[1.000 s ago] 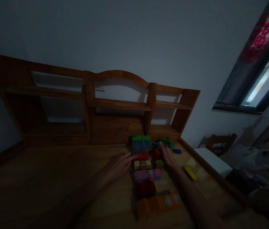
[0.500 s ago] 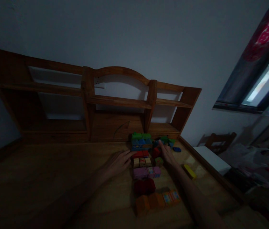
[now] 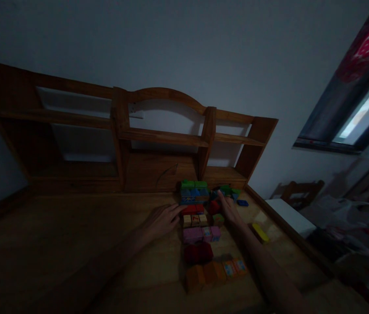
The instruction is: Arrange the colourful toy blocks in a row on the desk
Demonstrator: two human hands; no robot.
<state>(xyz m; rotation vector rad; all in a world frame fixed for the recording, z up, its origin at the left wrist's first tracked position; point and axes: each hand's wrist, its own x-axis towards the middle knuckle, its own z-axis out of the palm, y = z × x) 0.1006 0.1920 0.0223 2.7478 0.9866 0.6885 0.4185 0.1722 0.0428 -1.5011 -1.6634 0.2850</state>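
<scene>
I see the broad wooden desk top [image 3: 73, 226] filling the lower frame, bare and open across its whole left half, with its right edge running down past a white slab [image 3: 291, 217] that sits just off the desk. At the far side the wooden shelf unit with an arched middle [image 3: 158, 135] closes off the back edge, so the free room lies to the left and toward me.

The coloured blocks lie in short rows in the middle right of the desk: nearest me an orange row of wooden blocks [image 3: 215, 272], then a dark red block [image 3: 199, 253], a pink row [image 3: 201, 234], a pale printed row [image 3: 195, 220], a red row [image 3: 193, 209], and a blue-and-green stack [image 3: 194, 193] against the shelf base. A yellow oblong block [image 3: 260, 232] lies alone near the right edge, and a small blue block [image 3: 242, 203] sits apart further back.

My left hand [image 3: 163, 219] lies flat, fingers loosely spread, tips touching the left end of the red row. My right hand [image 3: 232, 211] rests on the other side, fingers stretched out toward a round red block [image 3: 213, 206] and the green pieces [image 3: 228, 190] behind it (the dim light hides whether they touch). Neither hand grips anything.
</scene>
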